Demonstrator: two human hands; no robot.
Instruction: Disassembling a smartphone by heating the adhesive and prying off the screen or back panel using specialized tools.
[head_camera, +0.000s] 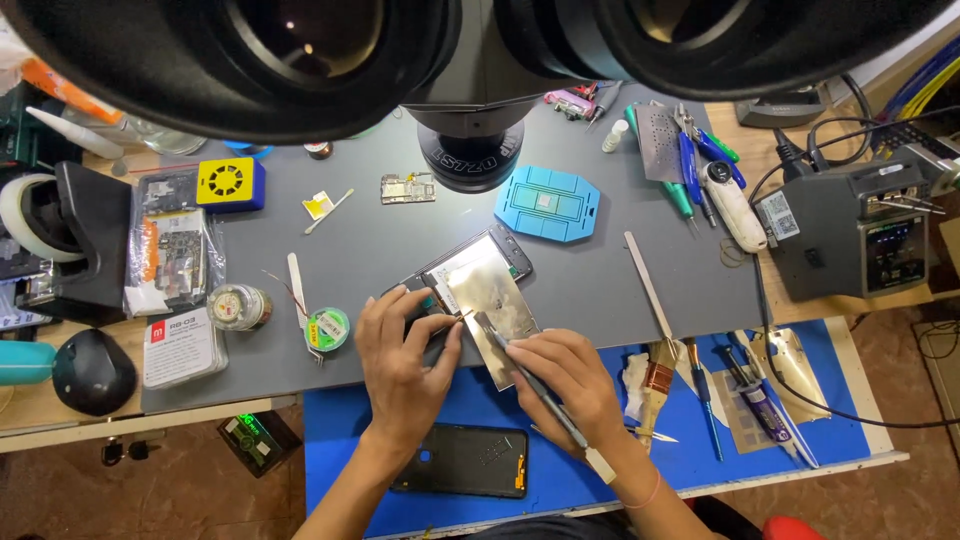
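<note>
Prying looks like the step in hand: the right hand (565, 378) has its grip closed around slim metal tweezers (530, 385), tips at the shiny silver shield of an opened phone body (478, 290) on the grey worktop mat (600, 290). The left hand (402, 352) clamps the phone's near corner. Any next move calls for fine, shallow leverage. A solder-wick spool (327, 329) lies just left; open mat beyond.

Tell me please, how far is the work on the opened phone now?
Done: the black back cover lies off, apart on the blue mat. In hand: the left hand steadies the opened phone, and the right hand works a metal tool at the shiny plate. Left: the phone is not closed; a small board lies separate.
</note>
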